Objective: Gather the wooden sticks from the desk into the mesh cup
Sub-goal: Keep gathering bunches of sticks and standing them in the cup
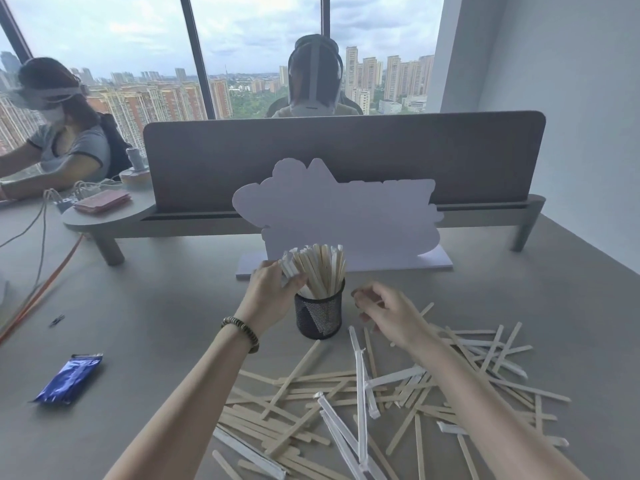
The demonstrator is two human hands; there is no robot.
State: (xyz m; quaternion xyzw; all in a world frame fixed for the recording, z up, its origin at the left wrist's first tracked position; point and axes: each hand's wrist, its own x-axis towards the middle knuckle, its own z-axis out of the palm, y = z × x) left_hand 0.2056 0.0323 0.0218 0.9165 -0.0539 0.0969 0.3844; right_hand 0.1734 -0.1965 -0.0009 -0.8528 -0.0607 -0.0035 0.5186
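Observation:
A black mesh cup (318, 315) stands mid-desk, packed with upright wooden sticks (320, 268), some in white paper wrappers. My left hand (273, 289) grips the left side of that upright bundle just above the cup's rim. My right hand (388, 315) hovers to the right of the cup, fingers loosely curled; whether it holds a stick I cannot tell. Several loose sticks (346, 403), bare wood and white-wrapped, lie scattered across the near desk under both forearms.
A white cut-out sign (346, 216) on a flat base stands right behind the cup, before a grey desk divider (346, 150). A blue foil packet (71, 377) lies at the near left. Cables (41, 271) run along the left. Two people sit beyond the divider and at left.

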